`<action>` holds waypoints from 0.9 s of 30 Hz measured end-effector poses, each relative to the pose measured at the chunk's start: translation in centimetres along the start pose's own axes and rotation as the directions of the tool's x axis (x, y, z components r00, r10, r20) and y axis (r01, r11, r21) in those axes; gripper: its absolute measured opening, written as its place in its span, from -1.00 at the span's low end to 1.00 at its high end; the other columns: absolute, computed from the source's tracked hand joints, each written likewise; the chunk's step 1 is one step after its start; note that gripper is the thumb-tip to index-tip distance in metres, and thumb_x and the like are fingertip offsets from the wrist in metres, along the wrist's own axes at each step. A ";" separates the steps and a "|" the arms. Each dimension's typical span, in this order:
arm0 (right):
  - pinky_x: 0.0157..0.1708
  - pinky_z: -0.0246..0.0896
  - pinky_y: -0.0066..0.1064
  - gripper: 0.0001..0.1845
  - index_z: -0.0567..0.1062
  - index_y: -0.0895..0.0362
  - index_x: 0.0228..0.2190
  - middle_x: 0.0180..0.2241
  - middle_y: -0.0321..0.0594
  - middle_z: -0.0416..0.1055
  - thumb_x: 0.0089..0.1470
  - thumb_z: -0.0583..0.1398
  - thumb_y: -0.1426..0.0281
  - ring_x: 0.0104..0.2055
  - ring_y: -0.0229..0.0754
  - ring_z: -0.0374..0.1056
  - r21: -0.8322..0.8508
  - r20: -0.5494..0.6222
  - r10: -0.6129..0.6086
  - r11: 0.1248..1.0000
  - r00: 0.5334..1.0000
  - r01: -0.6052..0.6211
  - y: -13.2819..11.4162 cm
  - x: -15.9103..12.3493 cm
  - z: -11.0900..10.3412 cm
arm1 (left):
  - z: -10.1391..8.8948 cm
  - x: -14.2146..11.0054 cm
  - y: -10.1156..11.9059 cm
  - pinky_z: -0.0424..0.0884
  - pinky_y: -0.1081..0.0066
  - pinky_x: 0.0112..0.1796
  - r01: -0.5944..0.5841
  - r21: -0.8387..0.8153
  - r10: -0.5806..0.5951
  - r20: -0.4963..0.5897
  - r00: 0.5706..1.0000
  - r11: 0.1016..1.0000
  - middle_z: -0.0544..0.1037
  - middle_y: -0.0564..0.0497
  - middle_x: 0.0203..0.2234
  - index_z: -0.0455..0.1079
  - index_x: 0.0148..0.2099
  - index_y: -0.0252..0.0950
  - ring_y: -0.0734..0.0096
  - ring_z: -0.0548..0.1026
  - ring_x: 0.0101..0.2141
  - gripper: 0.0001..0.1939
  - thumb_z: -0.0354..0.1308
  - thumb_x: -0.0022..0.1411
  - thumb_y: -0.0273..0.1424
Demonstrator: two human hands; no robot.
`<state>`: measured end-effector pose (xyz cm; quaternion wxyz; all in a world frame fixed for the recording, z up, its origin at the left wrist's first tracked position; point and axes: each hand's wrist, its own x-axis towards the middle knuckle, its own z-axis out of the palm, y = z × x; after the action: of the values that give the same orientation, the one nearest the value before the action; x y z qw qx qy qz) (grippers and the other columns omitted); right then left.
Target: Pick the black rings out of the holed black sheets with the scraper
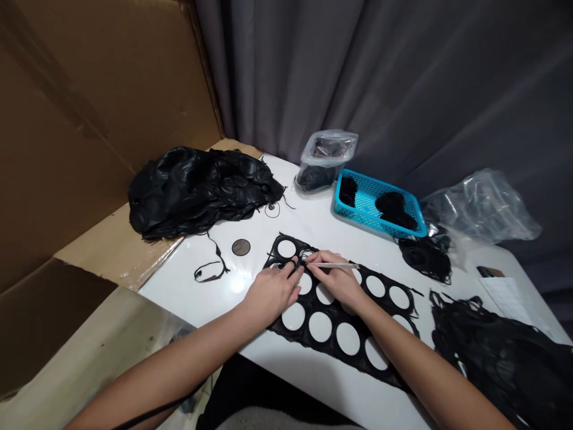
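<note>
A black rubber sheet (333, 346) punched with several round holes lies flat on the white table (250, 209) in front of me. My left hand (271, 291) rests on its far left end, fingers pressed down flat on the sheet. My right hand (335, 280) is pinched on a thin light-coloured stick (333, 265), whose tip meets the sheet beside my left fingertips.
A heap of black rubber scraps (197, 188) lies at the far left on cardboard. A blue basket (358, 215) with black pieces, two plastic bags (324, 158) (483, 206), a loose dark disc (240, 246), a thin ring strip (210, 272) and another black pile (505, 352) surround the sheet.
</note>
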<state>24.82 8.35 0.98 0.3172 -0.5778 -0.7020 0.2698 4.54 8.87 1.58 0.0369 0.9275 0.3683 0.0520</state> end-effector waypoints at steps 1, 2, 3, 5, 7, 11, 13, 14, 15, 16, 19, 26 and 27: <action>-0.04 0.15 -0.13 -0.82 0.39 0.05 -0.46 -0.19 -0.23 0.57 0.20 0.17 0.37 -0.10 -0.05 0.44 -0.035 -0.006 -0.038 0.999 0.999 0.038 0.0 -0.1 0.1 | 0.0 0.0 0.0 0.42 0.30 -0.35 -0.001 0.003 0.001 0.005 1.000 1.000 0.46 -0.12 0.08 0.29 0.23 -0.28 0.30 0.58 -0.32 -0.57 0.09 0.36 -0.31; -0.04 0.14 -0.12 -0.83 0.39 0.05 -0.45 -0.17 -0.21 0.57 0.21 0.17 0.39 -0.10 -0.04 0.44 -0.074 -0.004 -0.088 0.993 0.996 0.087 0.0 -0.3 0.2 | 0.0 0.0 0.0 0.42 0.30 -0.35 -0.001 0.008 0.001 0.012 1.000 1.000 0.47 -0.12 0.08 0.29 0.23 -0.28 0.30 0.58 -0.33 -0.57 0.08 0.36 -0.31; -0.04 0.13 -0.11 -0.84 0.39 0.06 -0.43 -0.15 -0.18 0.57 0.22 0.15 0.41 -0.09 -0.04 0.44 -0.116 0.002 -0.146 0.983 0.989 0.145 0.0 -0.4 0.3 | 0.0 0.1 0.0 0.42 0.30 -0.35 -0.002 0.013 0.002 0.018 1.000 1.000 0.47 -0.13 0.08 0.28 0.24 -0.29 0.30 0.58 -0.33 -0.57 0.08 0.37 -0.31; -0.04 0.10 -0.10 -0.86 0.41 0.07 -0.36 -0.13 -0.13 0.57 0.25 0.11 0.45 -0.08 -0.04 0.43 -0.208 0.039 -0.264 0.941 0.964 0.266 0.1 -0.7 0.7 | 0.0 0.1 0.0 0.42 0.30 -0.35 -0.005 0.023 0.004 0.027 1.000 1.000 0.46 -0.14 0.10 0.28 0.25 -0.30 0.30 0.58 -0.33 -0.56 0.06 0.38 -0.30; -0.03 0.07 -0.09 -0.84 0.43 0.09 -0.29 -0.13 -0.10 0.56 0.28 0.06 0.48 -0.08 -0.04 0.42 -0.283 0.069 -0.340 0.895 0.938 0.345 0.3 -0.8 1.0 | 0.0 0.1 0.0 0.43 0.29 -0.34 -0.010 0.026 0.009 0.034 0.999 1.000 0.44 -0.14 0.14 0.27 0.26 -0.30 0.29 0.58 -0.32 -0.55 0.06 0.38 -0.30; -0.06 0.10 -0.14 -0.80 0.42 0.08 -0.32 -0.23 -0.14 0.56 0.31 0.03 0.44 -0.17 -0.07 0.43 -0.381 -0.045 -0.301 0.887 0.953 0.262 1.4 0.7 -0.1 | -0.1 0.1 -0.1 0.44 0.28 -0.33 -0.007 0.018 0.006 0.059 0.998 1.000 0.42 -0.12 0.17 0.28 0.25 -0.29 0.28 0.58 -0.31 -0.56 0.05 0.38 -0.31; -0.09 0.14 -0.14 -0.80 0.40 0.07 -0.37 -0.25 -0.13 0.56 0.28 0.04 0.39 -0.20 -0.04 0.44 -0.433 -0.190 -0.243 0.890 0.951 0.141 2.3 2.0 -1.9 | -0.1 0.1 -0.1 0.44 0.29 -0.33 -0.005 0.011 0.005 0.064 0.998 1.000 0.40 -0.13 0.18 0.29 0.25 -0.29 0.30 0.58 -0.32 -0.57 0.06 0.38 -0.32; -0.10 0.15 -0.13 -0.80 0.39 0.07 -0.39 -0.25 -0.11 0.56 0.27 0.04 0.37 -0.21 -0.01 0.43 -0.456 -0.278 -0.213 0.888 0.937 0.067 2.8 2.6 -3.0 | -0.1 0.1 -0.1 0.44 0.29 -0.33 -0.003 0.005 0.003 0.067 0.998 1.000 0.40 -0.13 0.19 0.29 0.24 -0.29 0.31 0.58 -0.32 -0.57 0.06 0.37 -0.32; -0.12 0.17 -0.12 -0.81 0.39 0.07 -0.41 -0.26 -0.09 0.56 0.25 0.05 0.35 -0.21 0.02 0.43 -0.467 -0.366 -0.185 0.884 0.912 -0.009 3.2 3.1 -4.1 | -0.1 0.1 -0.1 0.44 0.30 -0.33 0.000 -0.004 0.000 0.071 0.997 1.000 0.40 -0.13 0.19 0.29 0.24 -0.29 0.31 0.58 -0.32 -0.57 0.06 0.37 -0.32; -0.13 0.18 -0.11 -0.81 0.38 0.07 -0.42 -0.26 -0.07 0.56 0.23 0.06 0.33 -0.22 0.04 0.43 -0.464 -0.444 -0.154 0.882 0.882 -0.080 3.4 3.4 -5.2 | -0.2 0.1 -0.1 0.44 0.31 -0.32 0.005 -0.016 -0.004 0.075 0.997 1.000 0.39 -0.13 0.19 0.29 0.24 -0.28 0.32 0.59 -0.32 -0.57 0.05 0.37 -0.33; -0.17 0.21 -0.15 -0.82 0.40 0.08 -0.43 -0.28 -0.08 0.56 0.17 0.11 0.28 -0.24 0.04 0.43 -0.363 -0.533 -0.044 0.914 0.845 -0.182 3.1 3.0 -7.8 | -0.5 0.0 -0.6 0.45 0.32 -0.30 0.028 -0.096 -0.020 0.084 0.996 0.995 0.40 -0.10 0.18 0.30 0.24 -0.25 0.30 0.59 -0.28 -0.58 0.06 0.36 -0.35; -0.30 0.25 -0.32 -0.73 0.33 0.07 -0.51 -0.28 -0.18 0.55 0.10 0.23 0.22 -0.30 -0.12 0.40 0.210 -0.043 0.249 0.949 0.968 -0.235 -3.0 -2.0 -8.1 | -3.6 1.2 -1.4 0.37 0.44 -0.35 0.146 -0.760 -0.201 0.021 0.979 0.633 0.54 0.03 -0.05 0.37 0.17 -0.12 0.43 0.48 -0.38 -0.58 0.20 0.28 -0.23; -0.33 0.25 -0.33 -0.73 0.33 0.08 -0.50 -0.27 -0.19 0.54 0.10 0.24 0.22 -0.33 -0.15 0.39 0.268 0.004 0.251 0.932 0.968 -0.243 -3.9 -2.6 -8.0 | -4.2 1.6 -0.9 0.35 0.45 -0.38 0.137 -0.827 -0.201 0.029 0.979 0.545 0.54 0.03 -0.03 0.35 0.19 -0.11 0.47 0.43 -0.43 -0.50 0.26 0.23 -0.22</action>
<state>28.70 5.17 8.80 0.3663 -0.6176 -0.5762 0.3904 4.59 10.76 5.79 0.4582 0.7601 0.3895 0.2462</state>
